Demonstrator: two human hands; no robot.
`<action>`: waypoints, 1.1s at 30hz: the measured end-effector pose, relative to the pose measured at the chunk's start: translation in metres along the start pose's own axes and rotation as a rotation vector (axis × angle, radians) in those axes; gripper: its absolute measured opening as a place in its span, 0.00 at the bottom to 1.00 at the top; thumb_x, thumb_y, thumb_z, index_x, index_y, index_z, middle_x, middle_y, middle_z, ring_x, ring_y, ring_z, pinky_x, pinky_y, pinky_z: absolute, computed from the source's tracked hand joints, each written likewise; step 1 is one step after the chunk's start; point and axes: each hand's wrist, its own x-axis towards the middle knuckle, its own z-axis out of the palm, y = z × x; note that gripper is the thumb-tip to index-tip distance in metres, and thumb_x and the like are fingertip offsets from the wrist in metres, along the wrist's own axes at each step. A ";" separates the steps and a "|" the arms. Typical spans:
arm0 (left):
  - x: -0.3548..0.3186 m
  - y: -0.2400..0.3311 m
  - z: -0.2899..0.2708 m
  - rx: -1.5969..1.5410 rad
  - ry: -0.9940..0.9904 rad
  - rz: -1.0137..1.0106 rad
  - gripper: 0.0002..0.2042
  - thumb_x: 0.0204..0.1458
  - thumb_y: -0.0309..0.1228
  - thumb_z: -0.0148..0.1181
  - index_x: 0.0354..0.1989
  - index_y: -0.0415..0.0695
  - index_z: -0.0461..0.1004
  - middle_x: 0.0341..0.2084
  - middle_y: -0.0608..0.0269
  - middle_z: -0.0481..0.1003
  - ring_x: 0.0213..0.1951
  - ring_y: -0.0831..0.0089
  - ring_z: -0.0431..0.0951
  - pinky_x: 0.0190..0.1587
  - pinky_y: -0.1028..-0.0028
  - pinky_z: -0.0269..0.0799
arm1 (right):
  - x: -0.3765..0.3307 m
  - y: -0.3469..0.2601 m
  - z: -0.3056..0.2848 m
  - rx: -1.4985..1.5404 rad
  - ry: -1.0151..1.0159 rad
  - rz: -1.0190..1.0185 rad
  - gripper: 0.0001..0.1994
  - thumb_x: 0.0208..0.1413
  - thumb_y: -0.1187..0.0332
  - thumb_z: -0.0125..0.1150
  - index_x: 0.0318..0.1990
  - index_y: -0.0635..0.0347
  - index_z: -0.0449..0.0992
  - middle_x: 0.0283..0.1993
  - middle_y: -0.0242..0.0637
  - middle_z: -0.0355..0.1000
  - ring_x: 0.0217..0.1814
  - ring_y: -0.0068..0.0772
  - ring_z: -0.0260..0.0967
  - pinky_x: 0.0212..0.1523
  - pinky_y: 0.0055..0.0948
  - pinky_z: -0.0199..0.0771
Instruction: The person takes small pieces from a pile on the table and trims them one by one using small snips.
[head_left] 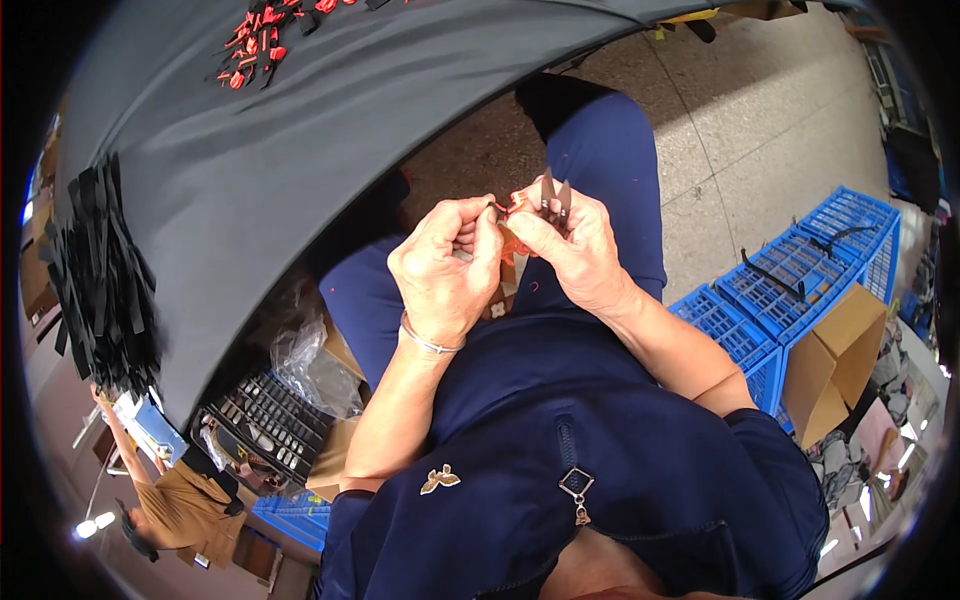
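Note:
Above my lap, my left hand is closed, its thumb and forefinger pinching the dark end of a small red-and-black piece. What exactly this piece is cannot be made out. Close beside it, my right hand is closed too, with a pair of dark thread snips lying in it, blades pointing away from me and slightly apart. The right thumb and fingers also touch the red part of the piece. Something orange-red shows below, between the two hands, partly hidden by them.
A dark cloth-covered table spreads to my left. On it lie a pile of red-and-black pieces and a bundle of black strips. Blue plastic crates and an open cardboard box stand at my right. Another person is at the lower left.

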 end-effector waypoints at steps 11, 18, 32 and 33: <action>0.010 -0.011 -0.017 -0.799 -0.168 -0.602 0.09 0.51 0.25 0.58 0.38 0.33 0.75 0.22 0.61 0.76 0.19 0.83 0.72 0.23 0.85 0.68 | 0.019 -0.025 -0.004 -0.474 0.310 -0.398 0.11 0.43 0.68 0.69 0.32 0.62 0.75 0.29 0.34 0.71 0.28 0.23 0.67 0.29 0.22 0.67; 0.010 -0.005 -0.019 -0.821 -0.210 -0.605 0.08 0.51 0.25 0.57 0.37 0.34 0.75 0.22 0.63 0.76 0.18 0.85 0.70 0.22 0.86 0.66 | 0.021 -0.034 -0.018 -0.927 0.070 -0.475 0.12 0.41 0.69 0.70 0.34 0.62 0.76 0.26 0.34 0.71 0.25 0.26 0.66 0.24 0.22 0.66; 0.017 -0.002 -0.027 -0.701 -0.299 -0.585 0.08 0.49 0.25 0.56 0.35 0.34 0.76 0.20 0.65 0.75 0.18 0.86 0.69 0.22 0.86 0.65 | 0.030 -0.031 -0.024 -0.940 -0.023 -0.562 0.07 0.44 0.71 0.67 0.32 0.59 0.77 0.27 0.31 0.72 0.23 0.22 0.63 0.25 0.20 0.64; 0.016 -0.003 -0.026 -0.716 -0.295 -0.584 0.07 0.49 0.25 0.57 0.35 0.35 0.76 0.20 0.65 0.75 0.18 0.86 0.69 0.22 0.86 0.65 | 0.030 -0.027 -0.025 -0.792 0.000 -0.491 0.06 0.45 0.72 0.66 0.32 0.60 0.76 0.27 0.30 0.73 0.23 0.18 0.62 0.25 0.19 0.63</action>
